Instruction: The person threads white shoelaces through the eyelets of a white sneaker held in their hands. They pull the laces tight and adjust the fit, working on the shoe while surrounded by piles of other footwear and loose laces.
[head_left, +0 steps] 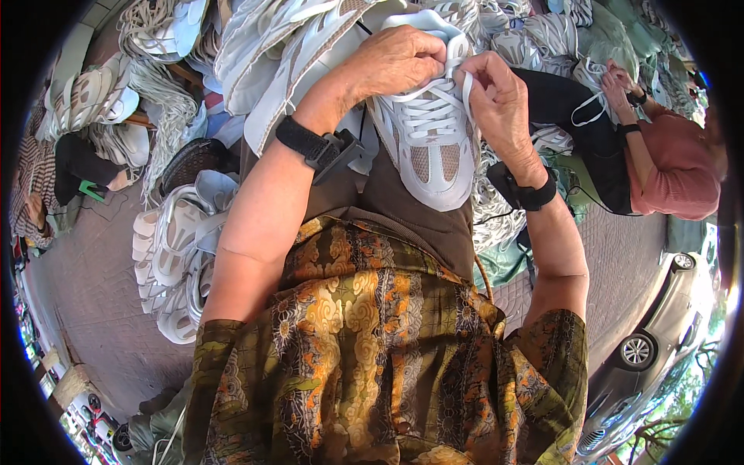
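A white and grey sneaker upper with beige mesh patches rests across my lap, toe toward me. White shoelace crosses its front in several rows. My left hand is closed at the upper left of the lacing, thumb and fingers pinched by the top eyelets; the lace there is mostly covered by the fingers. On the other side, my right hand pinches a loop of the lace beside the upper's right edge. Each wrist wears a black strap.
Stacked shoe uppers lean at my left, and another bundle of uppers lies lower left. A person in a pink top handles a shoe upper at right. Another person sits far left. A parked car stands on the right.
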`<state>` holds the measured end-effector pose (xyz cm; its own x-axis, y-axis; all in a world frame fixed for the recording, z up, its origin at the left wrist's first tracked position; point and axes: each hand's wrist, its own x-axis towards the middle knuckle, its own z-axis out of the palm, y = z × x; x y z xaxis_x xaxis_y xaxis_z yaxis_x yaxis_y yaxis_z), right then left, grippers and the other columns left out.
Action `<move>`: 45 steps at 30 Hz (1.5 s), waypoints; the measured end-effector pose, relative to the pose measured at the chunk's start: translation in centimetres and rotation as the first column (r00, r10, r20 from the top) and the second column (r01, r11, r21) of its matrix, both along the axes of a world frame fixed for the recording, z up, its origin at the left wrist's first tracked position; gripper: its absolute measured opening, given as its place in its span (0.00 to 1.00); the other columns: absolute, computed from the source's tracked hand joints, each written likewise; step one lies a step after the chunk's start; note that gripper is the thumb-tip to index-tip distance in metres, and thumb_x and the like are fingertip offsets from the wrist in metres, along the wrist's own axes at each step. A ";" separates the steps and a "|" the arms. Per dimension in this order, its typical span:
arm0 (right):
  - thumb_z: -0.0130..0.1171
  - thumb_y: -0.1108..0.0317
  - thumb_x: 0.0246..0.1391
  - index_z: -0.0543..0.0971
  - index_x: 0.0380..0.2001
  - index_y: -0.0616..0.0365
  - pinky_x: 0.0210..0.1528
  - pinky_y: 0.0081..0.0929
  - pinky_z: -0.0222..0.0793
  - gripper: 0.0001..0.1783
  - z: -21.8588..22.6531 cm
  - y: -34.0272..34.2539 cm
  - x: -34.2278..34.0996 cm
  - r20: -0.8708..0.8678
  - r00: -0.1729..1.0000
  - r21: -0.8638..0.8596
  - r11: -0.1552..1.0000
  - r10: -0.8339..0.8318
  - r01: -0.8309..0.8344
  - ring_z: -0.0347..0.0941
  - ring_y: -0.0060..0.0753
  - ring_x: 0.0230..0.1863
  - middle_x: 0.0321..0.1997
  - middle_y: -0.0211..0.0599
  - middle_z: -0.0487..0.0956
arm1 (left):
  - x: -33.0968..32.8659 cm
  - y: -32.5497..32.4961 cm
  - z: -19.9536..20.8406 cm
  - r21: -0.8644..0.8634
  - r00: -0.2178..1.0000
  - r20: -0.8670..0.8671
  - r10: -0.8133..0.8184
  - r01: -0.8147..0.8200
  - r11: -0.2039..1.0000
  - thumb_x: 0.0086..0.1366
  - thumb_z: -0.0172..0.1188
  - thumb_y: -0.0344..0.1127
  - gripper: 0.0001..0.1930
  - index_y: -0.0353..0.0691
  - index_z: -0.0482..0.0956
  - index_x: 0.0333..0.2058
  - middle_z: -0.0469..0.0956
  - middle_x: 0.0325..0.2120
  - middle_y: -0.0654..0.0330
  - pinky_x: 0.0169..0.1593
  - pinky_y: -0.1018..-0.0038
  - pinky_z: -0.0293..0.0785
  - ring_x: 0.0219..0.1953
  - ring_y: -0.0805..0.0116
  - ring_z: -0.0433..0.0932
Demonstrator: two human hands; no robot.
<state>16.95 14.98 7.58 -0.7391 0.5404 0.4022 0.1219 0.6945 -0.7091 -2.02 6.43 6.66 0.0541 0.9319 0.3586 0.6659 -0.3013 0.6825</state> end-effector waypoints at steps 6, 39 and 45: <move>0.51 0.61 0.64 0.76 0.34 0.59 0.35 0.13 0.59 0.12 0.0 0.9 0.3 -0.082 0.993 -0.207 0.973 0.084 -0.099 0.62 0.12 0.32 0.29 0.21 0.71 | 0.3 -0.1 -0.1 -0.029 0.998 0.058 0.019 -0.017 0.999 0.64 0.53 0.31 0.07 0.36 0.74 0.38 0.75 0.28 0.58 0.36 0.72 0.72 0.29 0.68 0.71; 0.47 0.54 0.65 0.77 0.32 0.61 0.29 0.17 0.56 0.20 -0.9 1.8 0.0 -0.303 0.944 -0.703 0.699 -0.129 -0.130 0.61 0.17 0.26 0.22 0.25 0.69 | 2.8 -28.6 2.3 -0.166 0.491 0.454 0.744 -0.773 0.612 0.67 0.51 0.29 0.04 0.38 0.71 0.32 0.67 0.22 0.66 0.29 0.81 0.66 0.24 0.79 0.68; 0.49 0.58 0.66 0.78 0.31 0.63 0.32 0.16 0.58 0.19 -1.2 -0.6 -0.6 -0.231 0.971 -0.202 0.979 -0.053 0.005 0.60 0.14 0.28 0.24 0.24 0.70 | -4.4 -36.3 -0.5 -0.410 0.302 0.649 0.698 -0.634 0.656 0.66 0.53 0.30 0.04 0.39 0.71 0.32 0.66 0.21 0.67 0.28 0.81 0.66 0.22 0.78 0.67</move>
<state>16.32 14.39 6.40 -0.6198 0.6468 0.4444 -0.0463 0.5352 -0.8435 -6.41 -29.89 6.15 -0.8298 0.5456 -0.1172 -0.0935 0.0712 0.9931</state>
